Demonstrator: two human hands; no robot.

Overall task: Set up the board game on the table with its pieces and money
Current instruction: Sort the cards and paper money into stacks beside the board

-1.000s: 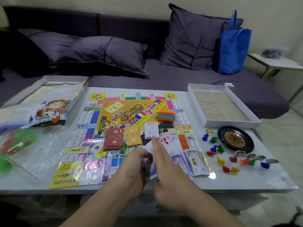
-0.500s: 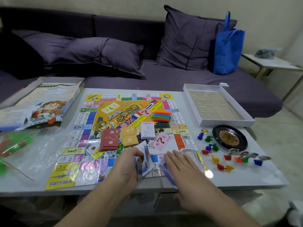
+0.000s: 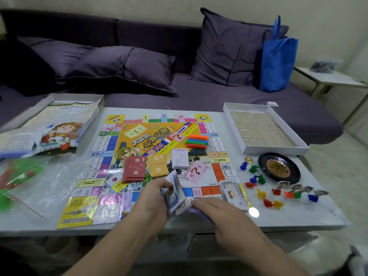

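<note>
Head view: hands (image 3: 179,208) at board (image 3: 111,148) near edge.

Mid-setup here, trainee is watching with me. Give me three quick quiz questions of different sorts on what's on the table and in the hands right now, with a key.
1. True or false: the left hand grips a wad of play money.
2. Which lies right of the game board? A) roulette wheel B) plastic bag C) box lid
3. Fill in: the right hand lies with fingers flat on the board's ____ edge.

Key
1. True; the wad stands on edge in its fingers.
2. A; the bag and lid lie to the left.
3. Near; a second money stack lies just right of it.
</note>
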